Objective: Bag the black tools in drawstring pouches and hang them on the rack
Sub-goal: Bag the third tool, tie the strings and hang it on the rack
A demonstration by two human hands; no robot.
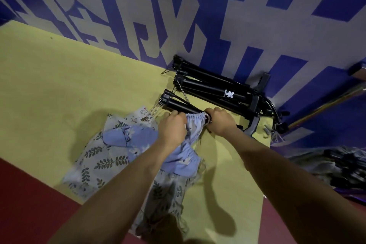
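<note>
A folded black tripod [178, 105] lies on the yellow table [69, 85], its near end inside the gathered mouth of a light blue drawstring pouch [195, 120]. My left hand [173, 127] grips the pouch's rim on the left side. My right hand [220, 121] holds the rim and the tripod's end on the right. The pouch's body hangs bunched below my left wrist. More black tripods [217, 90] are stacked against the wall behind. Other pouches [111, 152], leaf-patterned and blue, lie in a heap to the left.
A blue and white patterned wall [178, 16] runs along the table's far side. Wire hangers [156, 108] lie beside the tripods. A dark pile of bagged gear [340, 166] sits off the table at the right. Red floor [29, 204] shows below.
</note>
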